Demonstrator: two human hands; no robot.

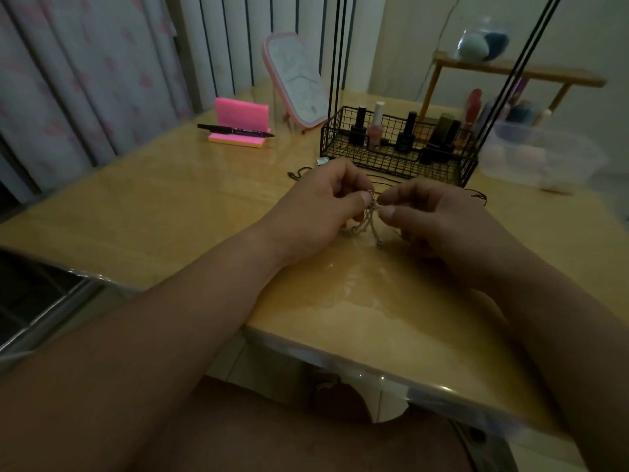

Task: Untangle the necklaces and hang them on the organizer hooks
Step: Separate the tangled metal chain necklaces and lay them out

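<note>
A thin silver chain necklace [373, 223] hangs in a small tangle between my two hands, its loose ends trailing down onto the wooden table [163, 206]. My left hand [316, 212] pinches the chain between thumb and fingers. My right hand [439, 216] pinches it from the other side, fingertips almost touching the left ones. A dark cord necklace [299, 172] lies on the table behind my hands, partly hidden by them. The black wire organizer [394, 158] stands just beyond, with tall black rods [340, 52] rising out of view; its hooks are not visible.
Nail polish bottles [376, 126] stand in the organizer's basket. A pink sticky-note pad with a black marker [235, 130] and a pink-framed mirror [296, 80] sit at the back left. A clear plastic container [544, 158] and a wooden shelf [510, 71] are at the right. The table's corner edge is near me.
</note>
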